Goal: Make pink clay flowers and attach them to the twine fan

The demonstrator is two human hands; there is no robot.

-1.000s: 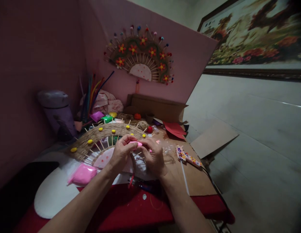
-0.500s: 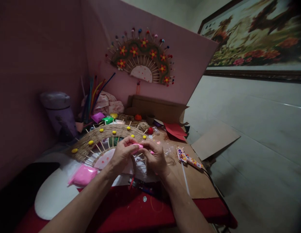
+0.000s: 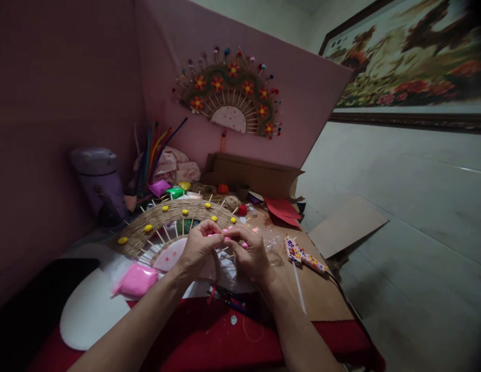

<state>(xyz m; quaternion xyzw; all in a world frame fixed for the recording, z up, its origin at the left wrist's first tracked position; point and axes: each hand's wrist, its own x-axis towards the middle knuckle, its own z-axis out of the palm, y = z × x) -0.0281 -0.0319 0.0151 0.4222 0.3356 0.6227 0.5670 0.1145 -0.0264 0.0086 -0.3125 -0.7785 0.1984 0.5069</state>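
My left hand (image 3: 199, 248) and my right hand (image 3: 251, 252) meet fingertip to fingertip, both closed in a pinch over soft pink modelling clay (image 3: 212, 235). Most of that clay is hidden by the fingers. Small pink pieces (image 3: 245, 245) show by my right fingers; whether they are held or lie behind cannot be made out. Beneath and beyond the hands lies a fan-shaped frame of twine (image 3: 174, 214) woven over sticks, with several yellow dots along its band and a spotted half-round centre. Left of my left wrist rests a bag of pink clay (image 3: 137, 279).
A flower-patterned glue gun (image 3: 304, 256) lies on cardboard at the right. Dark-handled pliers (image 3: 230, 298) sit near the red cloth (image 3: 178, 336). A white disc (image 3: 89, 315) is at the left. Behind stand a purple bottle (image 3: 98, 181) and a finished fan decoration (image 3: 228, 95) on the wall.
The pink clay between my fingertips is now mostly covered, where a larger lump showed before. My fingertips have drawn closer together. The view has shifted slightly.
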